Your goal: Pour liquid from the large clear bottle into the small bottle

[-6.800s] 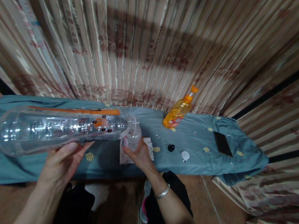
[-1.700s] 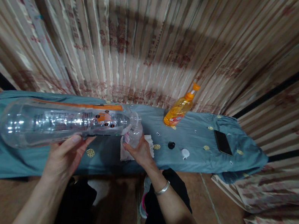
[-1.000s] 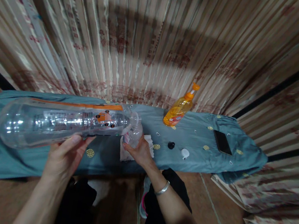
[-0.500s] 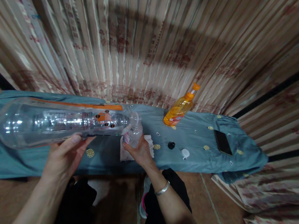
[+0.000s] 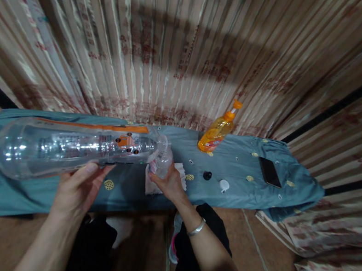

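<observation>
My left hand [image 5: 83,183] is closed around the underside of a large clear plastic bottle [image 5: 56,148] with orange markings. The bottle lies nearly level in the air, its base to the left and its neck to the right. My right hand [image 5: 170,183] grips a small clear plastic bottle [image 5: 163,161]. The two bottles' mouths are close together; whether they touch I cannot tell. Beneath the small bottle a pale folded cloth or tissue [image 5: 152,187] lies on the blue-green patterned tablecloth [image 5: 169,203].
An orange pump bottle of yellow liquid [image 5: 216,134] stands right of the hands, near the curtain [image 5: 188,53]. A black cap [image 5: 207,175] and a white cap [image 5: 224,186] lie in front of it. A dark phone [image 5: 270,172] rests farther right.
The large bottle's base has shifted very slightly to the left. Both hands keep the same hold, and everything else stays in place.
</observation>
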Motion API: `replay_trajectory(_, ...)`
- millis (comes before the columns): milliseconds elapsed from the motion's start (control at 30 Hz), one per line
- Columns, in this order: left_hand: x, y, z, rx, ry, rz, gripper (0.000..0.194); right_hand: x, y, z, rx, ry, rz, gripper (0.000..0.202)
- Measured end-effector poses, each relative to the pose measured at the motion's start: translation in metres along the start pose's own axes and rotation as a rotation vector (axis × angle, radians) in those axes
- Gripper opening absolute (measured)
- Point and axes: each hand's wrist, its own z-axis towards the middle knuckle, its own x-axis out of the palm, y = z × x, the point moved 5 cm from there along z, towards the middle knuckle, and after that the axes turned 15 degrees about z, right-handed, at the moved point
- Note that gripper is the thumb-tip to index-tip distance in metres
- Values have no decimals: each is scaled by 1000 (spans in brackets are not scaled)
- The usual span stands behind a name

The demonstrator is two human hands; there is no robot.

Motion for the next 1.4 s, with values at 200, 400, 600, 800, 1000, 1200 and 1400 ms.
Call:
replay_trajectory(200, -2, 1, 0, -9, -30, -18, 40, 0, -1, 0, -7, 3, 3, 62)
replay_trajectory(400, -3, 3, 1, -13, -11, -11, 40, 0, 0, 0, -4, 8, 11, 64)
replay_trajectory(600, -2, 4, 1, 6, 21, 14, 38, 0, 2, 0, 0, 2, 0, 63)
replay_trajectory(800, -4, 5, 2, -7, -19, 3, 40, 0, 0, 1, 13, 0, -6, 65)
replay_trajectory(1000, -2, 5, 0, -26, -16, 6, 40, 1, 2, 0, -14, 9, 12, 64)
replay_trajectory(1200, 1, 12, -1, -55, -25, -29, 49, 2, 7, 0, 18, 14, 12, 63)
replay_trajectory(1400, 4, 16, 3, -89, 0, -107, 39, 2, 9, 0, -6, 32, 21, 67)
